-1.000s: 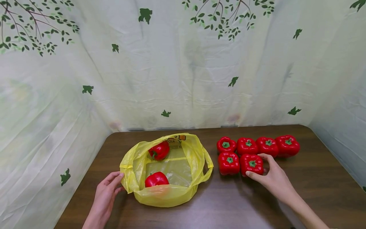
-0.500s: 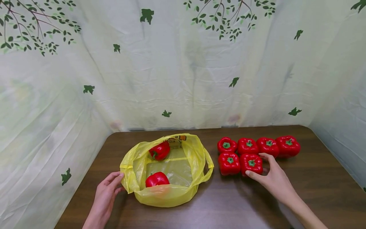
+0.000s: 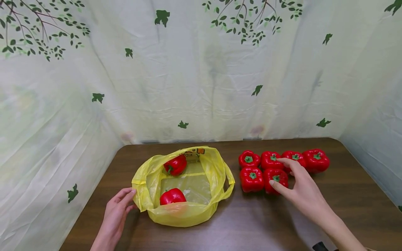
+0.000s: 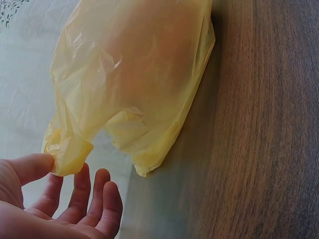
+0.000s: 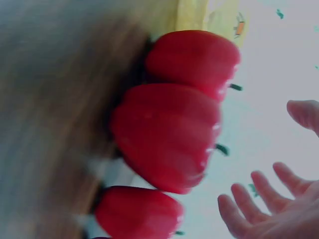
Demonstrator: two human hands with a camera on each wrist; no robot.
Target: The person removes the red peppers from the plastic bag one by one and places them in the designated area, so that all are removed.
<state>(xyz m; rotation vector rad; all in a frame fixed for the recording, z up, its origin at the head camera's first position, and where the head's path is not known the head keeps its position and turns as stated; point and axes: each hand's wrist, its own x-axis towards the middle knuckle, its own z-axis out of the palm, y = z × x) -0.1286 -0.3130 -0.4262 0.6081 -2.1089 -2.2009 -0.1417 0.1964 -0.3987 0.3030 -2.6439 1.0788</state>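
Observation:
My left hand [image 3: 116, 212] pinches the left edge of a yellow plastic bag [image 3: 182, 217] between thumb and fingers. The left wrist view shows the thumb on a crumpled corner of the bag [image 4: 134, 64], the other fingers loosely bent below. Two red bell peppers lie inside the wide-mouthed bag, one at the back [image 3: 177, 164] and one at the front [image 3: 172, 196]. Over on the right, my right hand [image 3: 303, 188] hovers with spread fingers above the front-right bell pepper [image 3: 277, 174]. The right wrist view shows that hand [image 5: 284, 211] apart from the peppers, holding nothing.
Another bell pepper [image 3: 252, 179] stands to the left in the front row. Behind sits a row of several more, from the leftmost pepper [image 3: 249, 159] to the rightmost pepper [image 3: 316, 161]. The brown wooden table [image 3: 232, 226] ends at a leaf-patterned curtain [image 3: 220, 87].
My right hand has let go of the front-right bell pepper and lifted, its fingers spreading. The pepper stays beside its neighbour. My left hand and the bag have not moved.

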